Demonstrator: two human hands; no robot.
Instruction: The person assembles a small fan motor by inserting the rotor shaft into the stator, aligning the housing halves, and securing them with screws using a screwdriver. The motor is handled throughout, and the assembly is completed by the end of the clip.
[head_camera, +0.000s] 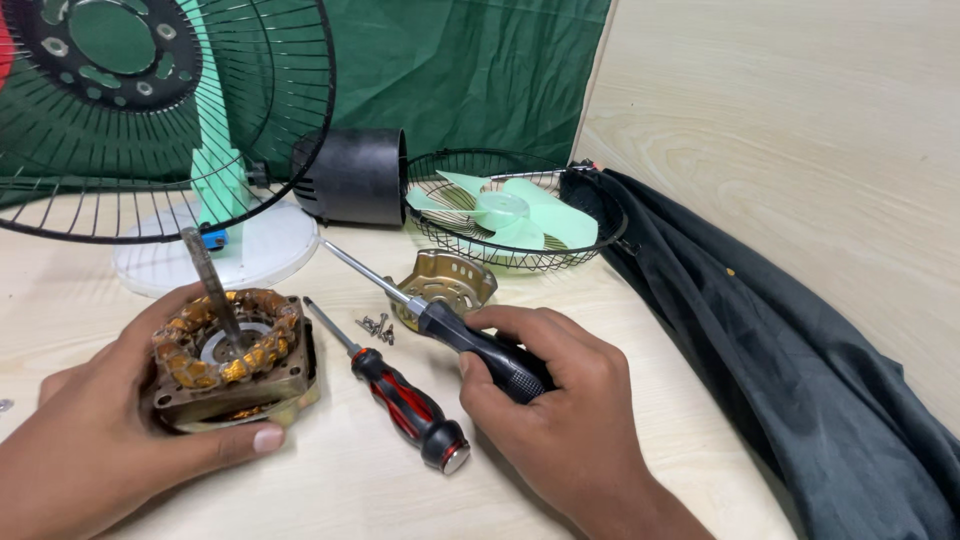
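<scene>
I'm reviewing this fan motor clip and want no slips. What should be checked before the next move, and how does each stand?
1. Left hand grips motor: ok.
2. Right hand holds black screwdriver: ok.
3. Its tip on a screw: not ok, it points clear of the motor.
4. Loose screws gathered on table: ok.
5. Red screwdriver lying within reach: ok.
6. Screws left in motor: cannot tell.

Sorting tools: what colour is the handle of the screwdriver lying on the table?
Red and black, seen in the head view.
</scene>
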